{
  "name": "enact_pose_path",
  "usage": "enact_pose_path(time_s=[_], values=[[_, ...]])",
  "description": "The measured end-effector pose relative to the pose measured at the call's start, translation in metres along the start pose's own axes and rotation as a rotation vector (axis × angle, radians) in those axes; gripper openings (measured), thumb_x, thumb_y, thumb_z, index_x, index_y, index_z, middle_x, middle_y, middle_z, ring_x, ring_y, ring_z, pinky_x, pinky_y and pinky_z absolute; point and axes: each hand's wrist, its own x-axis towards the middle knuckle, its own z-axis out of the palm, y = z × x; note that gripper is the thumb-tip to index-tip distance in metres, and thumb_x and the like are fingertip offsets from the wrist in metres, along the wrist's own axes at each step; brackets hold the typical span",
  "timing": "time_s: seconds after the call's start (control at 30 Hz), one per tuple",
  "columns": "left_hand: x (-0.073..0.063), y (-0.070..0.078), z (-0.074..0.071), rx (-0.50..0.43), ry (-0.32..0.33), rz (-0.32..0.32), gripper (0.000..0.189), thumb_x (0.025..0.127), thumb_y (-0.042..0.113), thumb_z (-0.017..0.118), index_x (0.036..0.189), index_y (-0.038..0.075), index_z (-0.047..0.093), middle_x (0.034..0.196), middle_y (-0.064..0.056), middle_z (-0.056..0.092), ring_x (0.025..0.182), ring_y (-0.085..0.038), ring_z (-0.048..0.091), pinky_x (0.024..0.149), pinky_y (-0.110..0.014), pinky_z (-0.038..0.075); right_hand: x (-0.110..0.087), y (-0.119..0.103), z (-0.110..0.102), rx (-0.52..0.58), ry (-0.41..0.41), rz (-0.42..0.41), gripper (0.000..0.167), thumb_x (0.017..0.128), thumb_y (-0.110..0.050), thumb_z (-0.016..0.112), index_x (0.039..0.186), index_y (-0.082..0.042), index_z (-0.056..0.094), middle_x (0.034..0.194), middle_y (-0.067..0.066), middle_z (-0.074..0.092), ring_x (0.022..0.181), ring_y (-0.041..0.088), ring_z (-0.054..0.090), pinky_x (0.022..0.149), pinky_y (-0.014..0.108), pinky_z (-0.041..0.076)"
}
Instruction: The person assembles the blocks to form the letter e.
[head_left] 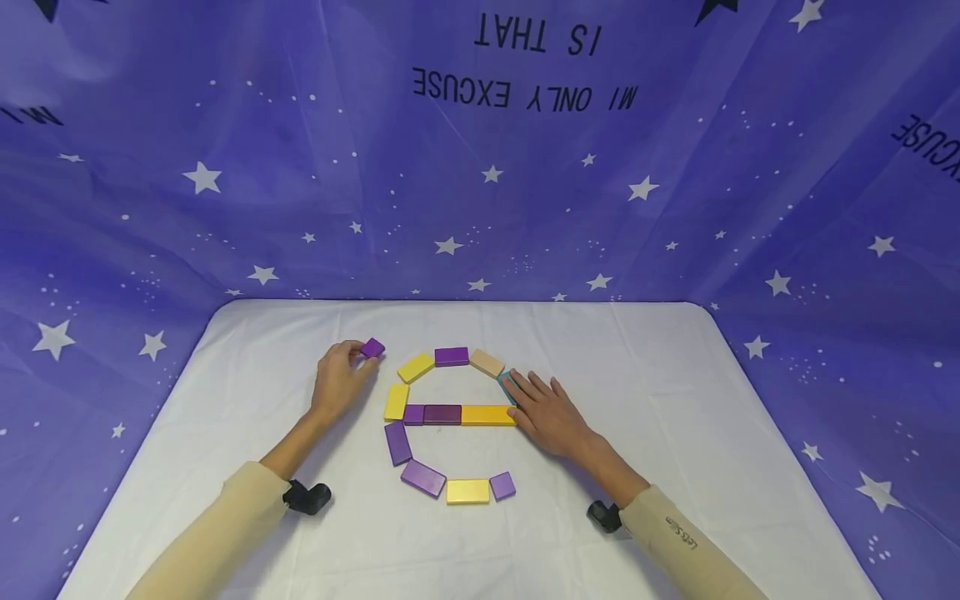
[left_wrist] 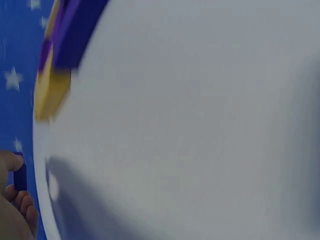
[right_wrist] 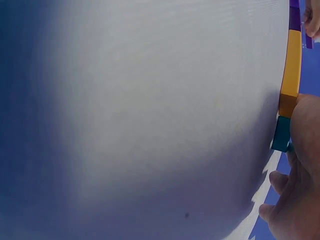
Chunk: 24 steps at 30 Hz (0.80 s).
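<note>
In the head view my left hand (head_left: 341, 382) pinches a small purple block (head_left: 372, 348) between thumb and fingers, off to the left of a block figure shaped like a lowercase e. The left wrist view shows that hand (left_wrist: 17, 200) at the edge, with the purple block (left_wrist: 20, 176) lifted above the table. My right hand (head_left: 551, 415) lies with extended fingers over a teal block (head_left: 508, 385), partly hiding it. Its thumb touches the right end of the orange block (head_left: 487, 415). In the right wrist view the teal block (right_wrist: 281, 134) stands against the orange one.
The figure's curve includes yellow (head_left: 397, 402), purple (head_left: 452, 357), beige (head_left: 487, 362) and lilac (head_left: 423, 478) blocks. A lilac square block (head_left: 502, 486) ends it at the lower right. White cloth covers the table (head_left: 270, 333); a blue starry curtain (head_left: 480, 208) hangs behind and beside it.
</note>
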Motion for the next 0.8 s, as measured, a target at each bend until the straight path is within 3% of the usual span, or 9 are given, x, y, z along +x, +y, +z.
enact_pose_path(time_s=[0.43,0.6,0.8], values=[[-0.056,0.071,0.038,-0.09,-0.148,0.139,0.036,0.082,0.01,0.082,0.113,-0.003,0.067,0.098,-0.014,0.065,0.091,-0.027,0.063,0.082,-0.042,0.053,0.001,0.001,0.002,-0.011,-0.002,0.002,0.058,0.107,-0.041,0.04,0.158,-0.016,0.029,0.162,0.006,0.027,0.146,0.036,0.025,0.114,0.063,0.019],[-0.076,0.092,0.051,-0.131,-0.21,0.163,0.032,0.081,0.01,0.083,0.109,0.001,0.068,0.095,-0.005,0.064,0.087,-0.019,0.061,0.079,-0.035,0.053,0.001,0.001,0.002,-0.011,0.007,-0.004,0.058,0.107,-0.04,0.041,0.157,-0.014,0.031,0.161,0.007,0.028,0.146,0.036,0.025,0.113,0.063,0.019],[-0.097,0.11,0.067,-0.194,-0.28,0.192,0.032,0.082,0.01,0.082,0.108,-0.001,0.068,0.095,-0.007,0.064,0.086,-0.023,0.061,0.077,-0.034,0.053,0.001,0.001,0.002,-0.014,0.007,-0.005,0.057,0.107,-0.04,0.042,0.157,-0.014,0.031,0.161,0.007,0.028,0.146,0.037,0.026,0.113,0.063,0.019]])
